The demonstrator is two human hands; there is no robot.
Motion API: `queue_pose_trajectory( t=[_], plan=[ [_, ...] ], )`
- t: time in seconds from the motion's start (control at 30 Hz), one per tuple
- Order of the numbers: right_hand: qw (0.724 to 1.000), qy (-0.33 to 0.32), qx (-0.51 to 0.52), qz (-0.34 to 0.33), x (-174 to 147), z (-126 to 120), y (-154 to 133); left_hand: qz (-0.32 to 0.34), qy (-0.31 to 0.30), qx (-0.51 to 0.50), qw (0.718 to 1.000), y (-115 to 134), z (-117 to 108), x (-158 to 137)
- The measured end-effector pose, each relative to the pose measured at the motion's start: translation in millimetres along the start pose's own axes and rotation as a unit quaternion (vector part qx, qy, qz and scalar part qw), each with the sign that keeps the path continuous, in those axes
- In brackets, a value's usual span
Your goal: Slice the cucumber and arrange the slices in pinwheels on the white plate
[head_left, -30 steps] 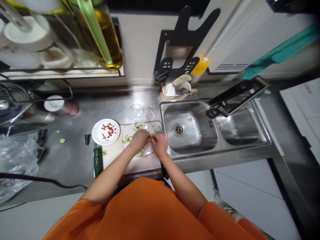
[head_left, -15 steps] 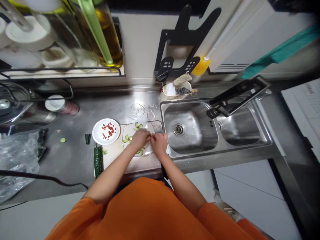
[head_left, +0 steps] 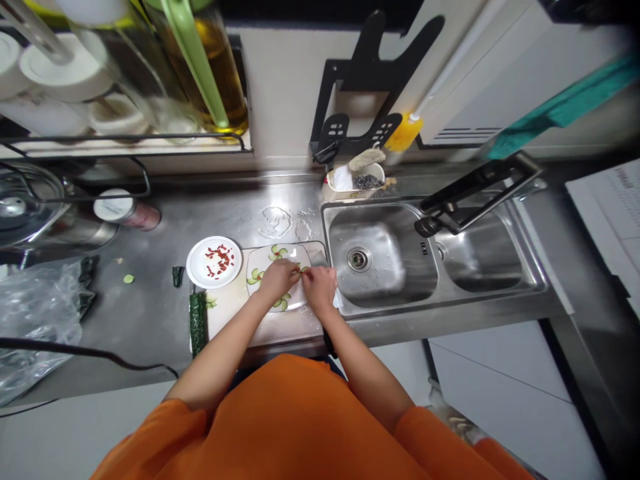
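left hand [head_left: 277,279]: over square plate [head_left: 260,257], fingers pinched on a cucumber slice [head_left: 299,269], fanning it
right hand [head_left: 320,287]: beside it, fingers closed, steadying same slice

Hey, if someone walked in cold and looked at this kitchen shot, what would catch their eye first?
Probably the two hands, left hand and right hand, meeting over the glass plate of green cucumber fans at the counter's front edge. Just left of it sits a small white plate of red bits. To the right, the steel double sink gleams under a black tap.
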State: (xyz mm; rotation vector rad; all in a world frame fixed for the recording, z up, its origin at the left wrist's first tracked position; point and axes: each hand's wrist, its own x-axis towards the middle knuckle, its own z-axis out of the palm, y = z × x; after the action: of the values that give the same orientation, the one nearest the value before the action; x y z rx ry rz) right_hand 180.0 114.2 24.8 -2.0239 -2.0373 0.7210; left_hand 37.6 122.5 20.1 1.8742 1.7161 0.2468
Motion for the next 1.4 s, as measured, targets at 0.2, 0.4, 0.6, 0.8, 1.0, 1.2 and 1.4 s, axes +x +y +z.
queue_pose_trajectory(
  t=[0.2,0.4,0.6,0.8,1.0,1.2,1.4],
  plan=[
    [1.000,-0.006,-0.002,0.000,-0.4,-0.7,1.5,0.002,-0.008,-0.036,0.999,-0.3,2.7,2.7],
    [1.000,0.002,0.000,-0.006,-0.4,1.9,3.4,-0.002,-0.002,-0.048,0.999,-0.2,4.4,5.7],
    [1.000,-0.012,-0.005,0.004,1.0,-0.5,0.7,-0.007,-0.007,-0.040,0.999,0.9,3.2,8.4],
    [1.000,-0.015,-0.004,0.005,1.0,-5.2,-2.8,0.007,-0.010,-0.035,0.999,0.5,0.5,7.6],
    [1.000,-0.008,0.004,-0.005,0.1,-6.5,-2.8,0.021,-0.011,-0.031,0.999,0.1,-1.1,6.3],
    [1.000,0.005,0.020,-0.013,-0.5,-6.0,-0.8,0.019,-0.018,-0.021,0.999,0.0,-1.0,5.5],
    [1.000,0.002,0.020,-0.016,-0.2,-5.6,-1.3,0.010,-0.024,-0.030,0.999,-0.1,0.3,5.6]
  ],
)
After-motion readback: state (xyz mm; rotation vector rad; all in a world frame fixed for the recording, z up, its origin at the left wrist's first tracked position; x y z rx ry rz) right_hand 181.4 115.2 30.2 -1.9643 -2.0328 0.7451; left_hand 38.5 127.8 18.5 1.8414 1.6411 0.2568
